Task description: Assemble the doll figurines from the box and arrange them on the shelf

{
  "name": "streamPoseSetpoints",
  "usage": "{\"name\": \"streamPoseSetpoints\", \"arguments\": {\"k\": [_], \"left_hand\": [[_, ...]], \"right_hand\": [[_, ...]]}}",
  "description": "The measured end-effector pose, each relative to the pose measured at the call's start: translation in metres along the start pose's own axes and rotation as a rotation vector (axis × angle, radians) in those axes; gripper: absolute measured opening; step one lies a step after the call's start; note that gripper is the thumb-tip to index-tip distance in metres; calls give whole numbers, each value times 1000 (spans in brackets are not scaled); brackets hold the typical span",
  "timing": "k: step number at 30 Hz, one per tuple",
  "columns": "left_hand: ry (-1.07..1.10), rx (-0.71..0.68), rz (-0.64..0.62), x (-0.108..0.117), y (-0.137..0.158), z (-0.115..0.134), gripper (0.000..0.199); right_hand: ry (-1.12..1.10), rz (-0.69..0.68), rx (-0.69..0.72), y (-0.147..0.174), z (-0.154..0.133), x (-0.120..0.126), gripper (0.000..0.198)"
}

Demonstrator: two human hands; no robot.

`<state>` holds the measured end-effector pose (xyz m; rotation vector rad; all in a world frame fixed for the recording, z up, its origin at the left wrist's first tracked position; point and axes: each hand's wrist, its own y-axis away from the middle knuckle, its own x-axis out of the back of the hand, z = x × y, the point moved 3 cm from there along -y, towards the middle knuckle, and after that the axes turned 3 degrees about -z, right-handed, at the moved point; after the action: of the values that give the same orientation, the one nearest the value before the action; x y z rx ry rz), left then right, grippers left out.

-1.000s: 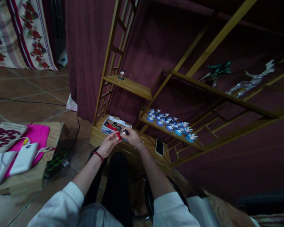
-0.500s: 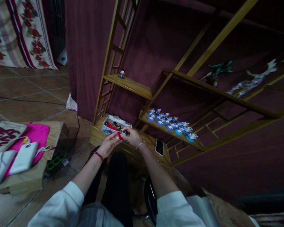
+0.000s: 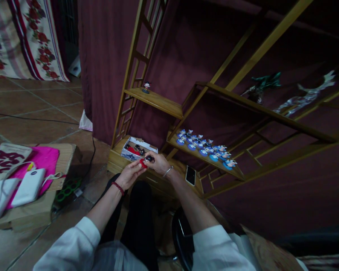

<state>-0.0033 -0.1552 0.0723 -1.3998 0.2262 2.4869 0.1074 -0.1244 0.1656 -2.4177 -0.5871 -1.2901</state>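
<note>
I stand in the room and watch the person's two hands meet low in front of the knees, just by a small box [image 3: 126,153] with printed sides. The left hand [image 3: 131,174] pinches a round red base [image 3: 142,163] in its fingertips, so its grip is narrow. The right hand [image 3: 158,164] pinches a little doll [image 3: 149,159] with a dark head, and that grip is narrow too. The doll and the red base are right next to each other, up in the air between the hands, in front of the box. I cannot tell if they are joined. A string of red beads [image 3: 118,187] goes around the left wrist, and a silver band [image 3: 168,171] goes around the right one.

The box sits on the low wooden ledge [image 3: 175,165], and its white flap stands up at the back. Inside lie more dark-headed dolls [image 3: 138,147] and some red bits. A phone [image 3: 190,175] lies on the ledge to the right of the box. On the small shelf [image 3: 164,103] above, one doll [image 3: 146,87] stands all alone near the left end. Lower and to the right, a bunch of little figures [image 3: 206,150] on blue and purple bases stands close together on another shelf [image 3: 234,174]. A shiny clear ornament [image 3: 305,98] rests higher up, beside a green one [image 3: 264,84].
</note>
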Motion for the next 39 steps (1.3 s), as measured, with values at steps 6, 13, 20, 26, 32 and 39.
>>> {"name": "streamPoseSetpoints", "arguments": {"k": [6, 13, 20, 26, 32, 39], "left_hand": [[13, -38, 61, 2, -2, -1, 28], [10, -74, 57, 5, -3, -1, 35], [20, -79, 22, 7, -5, 1, 38], [37, -89, 41, 9, -6, 4, 37], [52, -87, 48, 13, -8, 4, 33], [60, -60, 62, 11, -5, 5, 27]], "right_hand": [[86, 45, -82, -4, 3, -6, 23], [110, 48, -177, -7, 5, -10, 26], [53, 64, -143, -8, 7, -12, 26], [-24, 0, -87, -10, 7, -11, 25], [2, -4, -40, -15, 6, -11, 32], [-6, 4, -17, -17, 8, -13, 30]]}}
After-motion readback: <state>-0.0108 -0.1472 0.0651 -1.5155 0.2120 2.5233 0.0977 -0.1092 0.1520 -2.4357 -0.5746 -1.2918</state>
